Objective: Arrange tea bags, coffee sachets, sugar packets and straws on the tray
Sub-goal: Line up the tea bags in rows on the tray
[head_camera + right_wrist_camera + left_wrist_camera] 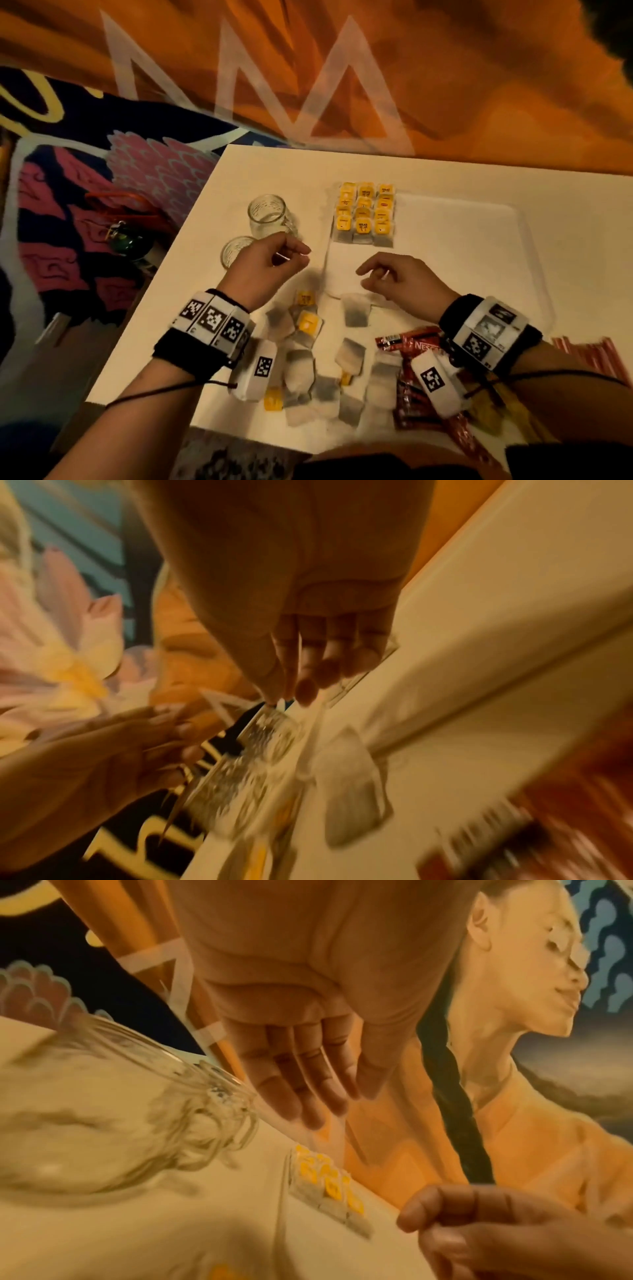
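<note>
White table: tray, 2 jars

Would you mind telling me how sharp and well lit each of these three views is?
Head view: dim, warm orange cast, arranged tea bags fairly sharp, edges smeared. Left wrist view: glass jar motion-blurred, left hand sharper. Right wrist view: heavily blurred throughout, right hand dark.

My left wrist and right wrist wore black bands with white blocks printed in black square codes; thin black cords trailed along both bare forearms.
</note>
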